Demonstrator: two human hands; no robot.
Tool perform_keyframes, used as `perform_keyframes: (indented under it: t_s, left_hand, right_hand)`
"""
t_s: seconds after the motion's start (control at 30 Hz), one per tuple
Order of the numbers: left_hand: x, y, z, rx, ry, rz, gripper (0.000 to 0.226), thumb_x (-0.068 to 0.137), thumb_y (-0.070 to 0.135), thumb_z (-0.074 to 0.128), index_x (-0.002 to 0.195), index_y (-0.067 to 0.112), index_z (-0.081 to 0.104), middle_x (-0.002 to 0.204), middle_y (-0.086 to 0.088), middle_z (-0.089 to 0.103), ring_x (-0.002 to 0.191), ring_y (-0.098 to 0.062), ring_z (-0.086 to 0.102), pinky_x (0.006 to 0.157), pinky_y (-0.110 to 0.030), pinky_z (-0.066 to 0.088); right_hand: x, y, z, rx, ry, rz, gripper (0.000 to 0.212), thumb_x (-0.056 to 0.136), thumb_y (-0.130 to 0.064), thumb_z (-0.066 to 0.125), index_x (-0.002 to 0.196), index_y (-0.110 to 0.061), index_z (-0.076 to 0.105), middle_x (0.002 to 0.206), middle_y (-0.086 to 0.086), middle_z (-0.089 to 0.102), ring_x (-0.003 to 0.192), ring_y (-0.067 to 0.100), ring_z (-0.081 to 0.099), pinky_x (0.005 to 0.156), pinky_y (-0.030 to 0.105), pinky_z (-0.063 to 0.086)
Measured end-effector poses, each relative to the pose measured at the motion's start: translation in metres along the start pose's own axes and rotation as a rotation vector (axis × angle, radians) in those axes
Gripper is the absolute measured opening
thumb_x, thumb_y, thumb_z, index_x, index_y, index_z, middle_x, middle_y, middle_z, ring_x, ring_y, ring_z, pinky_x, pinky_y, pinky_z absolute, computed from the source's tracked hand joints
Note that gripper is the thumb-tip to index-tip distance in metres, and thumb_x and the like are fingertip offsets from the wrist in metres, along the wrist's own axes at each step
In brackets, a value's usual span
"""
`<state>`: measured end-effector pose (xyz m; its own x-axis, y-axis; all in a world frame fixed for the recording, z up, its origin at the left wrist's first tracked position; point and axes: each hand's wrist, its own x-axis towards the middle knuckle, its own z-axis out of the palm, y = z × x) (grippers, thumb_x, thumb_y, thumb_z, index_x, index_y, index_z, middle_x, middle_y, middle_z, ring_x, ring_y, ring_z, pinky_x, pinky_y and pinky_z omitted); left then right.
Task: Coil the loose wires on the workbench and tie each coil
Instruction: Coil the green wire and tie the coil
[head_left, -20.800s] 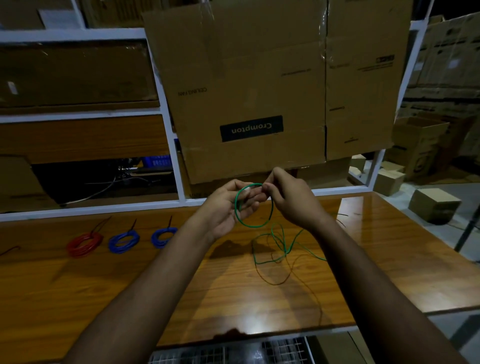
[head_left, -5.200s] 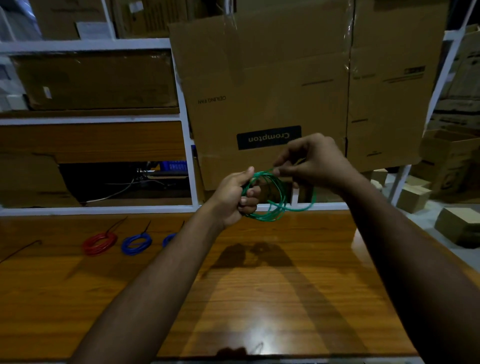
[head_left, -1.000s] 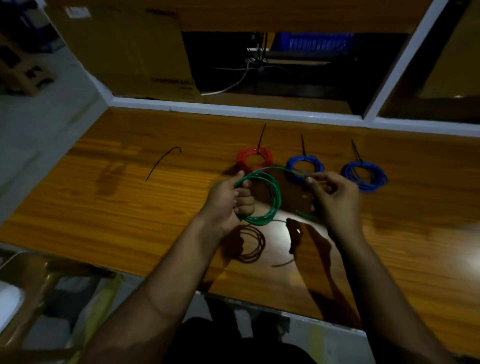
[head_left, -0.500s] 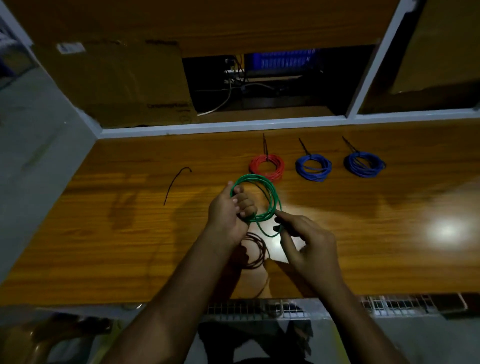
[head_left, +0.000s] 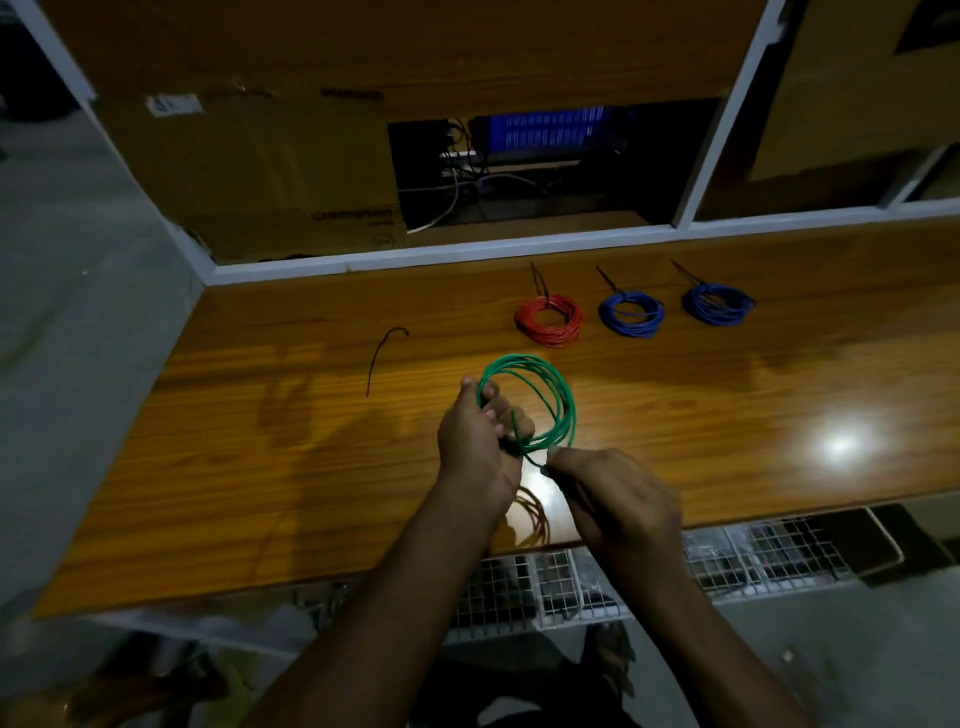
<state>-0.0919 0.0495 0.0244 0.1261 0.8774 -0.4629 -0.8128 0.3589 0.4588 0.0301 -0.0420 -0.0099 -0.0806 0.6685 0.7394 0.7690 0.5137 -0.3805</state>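
My left hand (head_left: 478, 441) grips the left side of a green wire coil (head_left: 558, 400), holding it upright above the wooden workbench (head_left: 260, 467). My right hand (head_left: 613, 499) pinches the coil's loose green end at the bottom of the loop. Further back on the bench lie a red coil (head_left: 548, 319) and two blue coils (head_left: 631, 313) (head_left: 718, 304), each with a black tie sticking up. A loose black cable tie (head_left: 382, 358) lies to the left.
A white shelf frame (head_left: 441, 254) runs along the bench's back edge, with cardboard boxes (head_left: 260, 171) and cables behind it. A wire mesh tray (head_left: 649, 571) hangs under the front edge. The floor drops off at the left.
My right hand has closed in on the bottom of the green coil and now pinches its loose end. The view has tilted slightly; the left hand keeps its grip.
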Motion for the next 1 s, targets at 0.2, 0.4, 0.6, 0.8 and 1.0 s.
perform_keyframes:
  t_s: [0.2, 0.4, 0.6, 0.8, 1.0]
  left_hand:
    - [-0.013, -0.007, 0.002, -0.004, -0.048, 0.056, 0.042, 0.107, 0.036, 0.034, 0.072, 0.013, 0.040, 0.045, 0.003, 0.031, 0.036, -0.010, 0.030, 0.039, -0.019, 0.033]
    - [-0.021, -0.007, 0.005, 0.040, -0.058, 0.141, 0.043, 0.108, 0.035, 0.032, 0.074, 0.011, 0.043, 0.049, 0.001, 0.040, 0.041, -0.011, 0.039, 0.044, -0.020, 0.037]
    - [-0.027, -0.010, 0.011, 0.063, -0.032, 0.176, 0.044, 0.107, 0.035, 0.035, 0.073, 0.011, 0.047, 0.062, -0.004, 0.051, 0.054, -0.015, 0.050, 0.057, -0.028, 0.047]
    - [-0.027, -0.007, 0.012, 0.077, 0.009, 0.135, 0.048, 0.107, 0.037, 0.037, 0.072, 0.008, 0.052, 0.067, -0.007, 0.062, 0.059, -0.015, 0.061, 0.061, -0.027, 0.053]
    - [-0.019, 0.006, 0.003, 0.339, -0.004, 0.162, 0.050, 0.108, 0.034, 0.031, 0.063, 0.014, 0.041, 0.052, -0.001, 0.044, 0.047, -0.014, 0.039, 0.052, -0.028, 0.036]
  right_hand:
    - [0.015, -0.012, 0.011, -0.030, 0.059, -0.003, 0.012, 0.090, -0.008, 0.070, 0.099, -0.004, 0.076, 0.089, 0.007, 0.071, 0.075, 0.025, 0.063, 0.064, 0.033, 0.047]
    - [0.023, -0.015, 0.017, -0.054, 0.038, 0.046, 0.019, 0.088, -0.006, 0.071, 0.107, -0.006, 0.075, 0.085, 0.005, 0.068, 0.073, 0.023, 0.056, 0.063, 0.034, 0.044]
    - [0.027, -0.020, 0.023, -0.061, 0.032, 0.095, 0.017, 0.087, -0.008, 0.071, 0.104, -0.007, 0.073, 0.090, 0.003, 0.067, 0.080, 0.020, 0.052, 0.069, 0.027, 0.042]
    - [0.031, -0.025, 0.024, -0.079, 0.006, 0.139, 0.018, 0.089, -0.016, 0.069, 0.106, -0.009, 0.073, 0.091, 0.003, 0.063, 0.083, 0.019, 0.053, 0.066, 0.028, 0.041]
    - [0.039, -0.021, 0.014, 0.002, 0.040, 0.049, 0.015, 0.090, -0.012, 0.071, 0.104, -0.012, 0.075, 0.093, 0.000, 0.072, 0.081, 0.011, 0.061, 0.070, 0.023, 0.047]
